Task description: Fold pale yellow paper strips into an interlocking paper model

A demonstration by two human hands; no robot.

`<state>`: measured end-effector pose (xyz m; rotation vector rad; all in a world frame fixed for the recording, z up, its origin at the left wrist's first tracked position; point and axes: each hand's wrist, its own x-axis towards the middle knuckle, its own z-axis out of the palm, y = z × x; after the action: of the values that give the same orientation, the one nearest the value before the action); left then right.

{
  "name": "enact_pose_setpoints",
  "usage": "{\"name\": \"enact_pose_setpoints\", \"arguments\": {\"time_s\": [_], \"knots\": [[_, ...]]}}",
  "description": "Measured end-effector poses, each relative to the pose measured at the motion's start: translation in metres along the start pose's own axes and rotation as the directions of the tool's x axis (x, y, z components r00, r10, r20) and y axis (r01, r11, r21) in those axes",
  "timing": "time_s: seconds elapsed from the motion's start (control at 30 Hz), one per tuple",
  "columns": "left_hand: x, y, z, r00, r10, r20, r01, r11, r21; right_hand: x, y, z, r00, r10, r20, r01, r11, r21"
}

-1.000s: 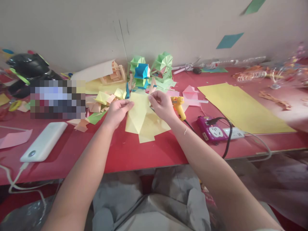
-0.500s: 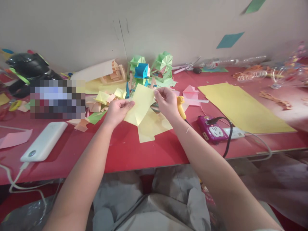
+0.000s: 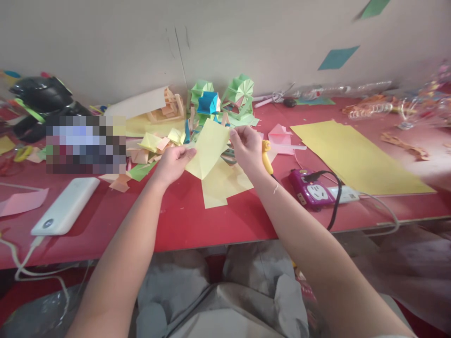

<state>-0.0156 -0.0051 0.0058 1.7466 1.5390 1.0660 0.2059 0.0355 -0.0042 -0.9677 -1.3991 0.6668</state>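
Observation:
A creased pale yellow paper (image 3: pixel 210 146) is held up above the table between my two hands. My left hand (image 3: pixel 176 162) pinches its left edge between thumb and fingers. At its upper right corner, my right hand (image 3: pixel 246 144) has thumb and fingers closed on the paper. More pale yellow paper (image 3: pixel 220 188) lies below on the red table. Just right of my right hand is a yellow glue gun (image 3: pixel 267 157), partly hidden by the hand.
Folded green paper shapes (image 3: pixel 240 89) and a blue one (image 3: pixel 208 103) stand behind my hands. Right lie a purple power socket (image 3: pixel 312 190) with cables and large yellow sheets (image 3: pixel 359 159). A white power bank (image 3: pixel 66 206) lies left, near paper scraps (image 3: pixel 118 182).
The held paper has tilted slightly and moved a little up and to the right. My right hand has shifted slightly right, its grip kept; my left hand has barely moved.

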Motion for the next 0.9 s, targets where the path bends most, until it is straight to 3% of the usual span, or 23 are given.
{"name": "enact_pose_setpoints", "arguments": {"time_s": [0.2,0.3,0.57,0.7,0.8,0.9], "knots": [[0.001,-0.001,0.0,0.995,0.089,0.053,-0.085,0.994,-0.071,0.0,0.002,0.001,0.999,0.014,-0.034,-0.012,0.999,0.046],[0.003,-0.005,0.0,0.997,0.055,0.059,-0.047,0.99,-0.133,0.001,0.004,0.0,0.998,0.037,-0.044,-0.035,0.998,0.058],[0.005,-0.01,-0.001,0.991,-0.11,-0.077,0.089,0.968,-0.234,0.003,0.006,0.0,0.976,0.2,0.083,-0.206,0.976,0.075],[0.008,-0.014,-0.004,0.978,-0.079,-0.193,0.034,0.974,-0.226,0.002,0.006,0.002,0.963,0.247,0.104,-0.253,0.966,0.052],[0.008,-0.016,-0.01,0.975,-0.013,-0.223,-0.003,0.998,-0.07,-0.002,0.002,0.003,0.982,0.169,0.083,-0.169,0.986,-0.01],[0.004,-0.011,-0.015,0.982,0.054,-0.182,-0.052,0.999,0.017,-0.008,-0.005,0.002,0.985,-0.087,0.146,0.099,0.992,-0.079]]}}
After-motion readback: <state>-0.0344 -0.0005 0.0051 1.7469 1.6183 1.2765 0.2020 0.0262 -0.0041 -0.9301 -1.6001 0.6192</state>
